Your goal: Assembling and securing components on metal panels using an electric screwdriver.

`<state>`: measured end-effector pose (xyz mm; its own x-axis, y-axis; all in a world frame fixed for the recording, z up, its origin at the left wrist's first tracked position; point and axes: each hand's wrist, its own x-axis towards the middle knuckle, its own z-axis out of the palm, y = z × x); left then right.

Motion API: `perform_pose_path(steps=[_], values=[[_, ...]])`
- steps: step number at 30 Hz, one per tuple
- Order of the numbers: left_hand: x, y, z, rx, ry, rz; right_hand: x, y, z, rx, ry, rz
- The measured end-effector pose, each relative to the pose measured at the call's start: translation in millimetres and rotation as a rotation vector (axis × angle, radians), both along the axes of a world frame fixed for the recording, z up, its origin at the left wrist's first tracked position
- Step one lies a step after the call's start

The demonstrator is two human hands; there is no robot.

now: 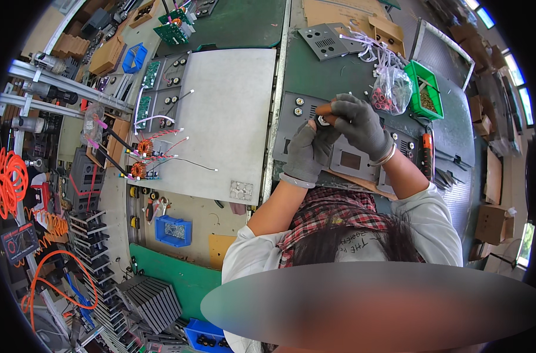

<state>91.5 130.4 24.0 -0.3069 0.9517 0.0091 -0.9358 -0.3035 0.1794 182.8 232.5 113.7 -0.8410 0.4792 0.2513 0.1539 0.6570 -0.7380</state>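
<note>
Both my hands wear grey gloves with some bare fingertips. They meet above the dark grey metal panels on the right bench. Between their fingertips is a small black-and-silver round fitting (322, 120). My left hand (306, 154) pinches it from the left, and my right hand (362, 126) closes on it from the right. Fingers hide part of the fitting. Just left of the hands, a panel (288, 112) carries similar round fittings (299, 102). Another panel with a square opening (340, 159) lies under my wrists, partly covered.
Beyond my right hand are a clear bag of red parts (391, 91), a green bin of small hardware (430, 87) and an orange-handled tool (427, 141). A loose perforated panel (324, 42) lies farther back. To the left are a pale board (227, 117), wired copper coils (143, 147) and a blue bin (174, 231).
</note>
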Motion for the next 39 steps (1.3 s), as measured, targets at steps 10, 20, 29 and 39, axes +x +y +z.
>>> perform_pose_path(steps=[10,20,29,39], values=[[-3.7,-5.2,4.2,0.002,0.117,0.056,1.0,-0.3,11.3,0.358,-0.202,0.078],[1.2,-6.1,0.8,-0.073,0.197,0.051,-3.6,17.3,27.4,0.297,-0.237,0.351],[6.5,-0.4,-3.5,-0.174,0.207,0.068,-1.8,4.0,7.2,0.349,-0.332,-0.121],[9.5,9.8,4.0,-0.173,0.109,0.061,10.8,13.6,-3.3,0.404,-0.163,0.008]])
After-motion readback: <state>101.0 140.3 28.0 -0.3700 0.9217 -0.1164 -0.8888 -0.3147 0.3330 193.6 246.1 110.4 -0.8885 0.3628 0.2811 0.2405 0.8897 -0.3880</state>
